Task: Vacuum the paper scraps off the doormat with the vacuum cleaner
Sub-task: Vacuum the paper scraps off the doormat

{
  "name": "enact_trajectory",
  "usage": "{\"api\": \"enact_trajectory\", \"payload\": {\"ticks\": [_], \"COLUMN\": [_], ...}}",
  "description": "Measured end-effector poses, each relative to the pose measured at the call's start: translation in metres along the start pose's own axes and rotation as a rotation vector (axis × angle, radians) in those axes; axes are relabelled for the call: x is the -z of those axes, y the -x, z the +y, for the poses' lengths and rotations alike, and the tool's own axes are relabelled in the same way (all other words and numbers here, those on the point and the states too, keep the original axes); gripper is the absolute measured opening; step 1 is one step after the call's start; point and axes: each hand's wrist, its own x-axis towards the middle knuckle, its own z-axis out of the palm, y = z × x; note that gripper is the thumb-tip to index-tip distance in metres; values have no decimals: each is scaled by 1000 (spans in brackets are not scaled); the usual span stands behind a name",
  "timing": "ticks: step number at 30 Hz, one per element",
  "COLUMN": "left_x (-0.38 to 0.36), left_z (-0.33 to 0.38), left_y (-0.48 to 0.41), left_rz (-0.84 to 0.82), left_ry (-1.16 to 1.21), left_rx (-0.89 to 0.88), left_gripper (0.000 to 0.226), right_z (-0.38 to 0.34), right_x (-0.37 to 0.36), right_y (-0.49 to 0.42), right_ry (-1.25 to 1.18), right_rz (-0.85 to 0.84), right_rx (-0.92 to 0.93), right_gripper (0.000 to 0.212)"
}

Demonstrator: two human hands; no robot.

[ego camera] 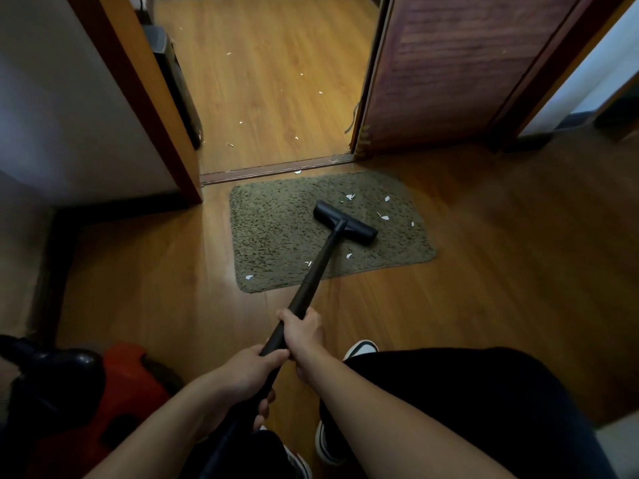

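The head view looks down on a grey-green doormat [297, 233] lying on a wooden floor [484, 271] just before an open doorway. A black vacuum head [345, 222] rests on the mat, right of its middle, set at a slant. From it a black tube [313, 278] runs back toward the person. The right hand [302, 331] grips the tube further forward, fingers curled round it. The left hand [247, 376] grips the tube just behind, thumb on top and fingers wrapped beneath. White paper scraps [384, 217] lie scattered on the mat: several beyond and to the right of the vacuum head, a few near the tube, and one by the mat's near left corner. More scraps [241, 122] dot the floor past the threshold. A red and black vacuum body [131, 385] sits at lower left, beside the person's left arm. A wooden door [449, 70] stands open on the right. The toe of a black and white shoe [361, 348] shows under the right arm.
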Motion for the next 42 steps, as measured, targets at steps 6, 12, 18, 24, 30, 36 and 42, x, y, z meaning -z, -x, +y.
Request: {"api": "enact_trajectory", "payload": {"ticks": [6,12,18,24,30,36,42], "left_x": [-6,-17,-18,-22,-34,-48,-44], "left_z": [-4,31,77,106,138,163,138], "left_y": [6,-12,-39,-68,-89,-95,-87], "left_rz": [19,27,51,55,76,78,47], "left_ry": [17,87,82,101,72,84,99], "left_rx": [-7,-21,-28,-14,-25,2,-4], "left_gripper": [27,26,18,22,27,35,33], "right_z": [1,-18,-49,-70,-94,-113,-93], "right_x": [4,14,23,38,53,75,66], "right_y": [-1,-40,-85,-122,-148,-161,-147], "right_ry": [13,25,-16,-18,-37,-25,32], "right_rz": [0,21,48,34,28,27,49], "right_rx": [37,61,58,61,64,58,68], "right_gripper": [27,23,26,24,18,28,34]}}
